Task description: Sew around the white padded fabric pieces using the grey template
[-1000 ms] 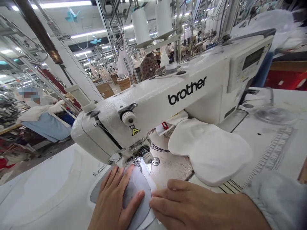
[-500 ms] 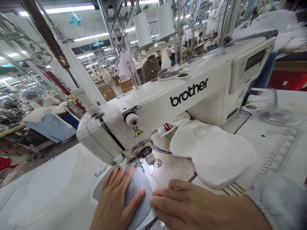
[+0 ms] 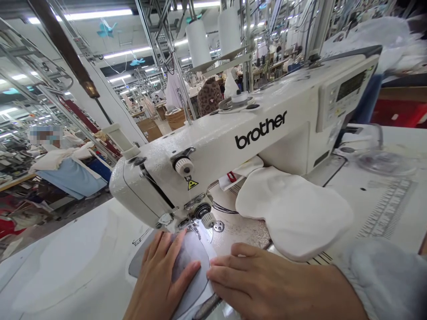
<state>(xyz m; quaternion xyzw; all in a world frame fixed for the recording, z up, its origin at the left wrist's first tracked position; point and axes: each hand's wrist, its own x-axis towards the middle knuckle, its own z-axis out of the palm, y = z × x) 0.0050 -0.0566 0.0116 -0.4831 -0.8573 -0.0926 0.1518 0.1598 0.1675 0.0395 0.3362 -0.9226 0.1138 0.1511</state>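
My left hand [image 3: 160, 271] lies flat with fingers spread on a grey, curved-edge piece [image 3: 196, 278], which sits over white fabric [image 3: 208, 291]. Its fingertips reach close to the presser foot [image 3: 194, 231] of a white sewing machine [image 3: 213, 146]. On the other side, my right hand [image 3: 243, 275] has its fingers pressed together at the rim of the same work, pinching the white fabric's edge. The underside of that pinch is hidden. To the right of the needle area rests a stack of white, rounded padded pieces [image 3: 296, 213].
White thread cones [image 3: 198, 42] stand behind the machine. A clear plastic dish [image 3: 383, 162] and a printed ruler scale [image 3: 388, 209] are on the table at right. Beyond at left, a person [image 3: 50, 138] is near a table with light blue cloth [image 3: 66, 175].
Both hands keep their places on the work, with the right hand shifted slightly left. A dark grey rod-like shape shows more below the fabric's edge.
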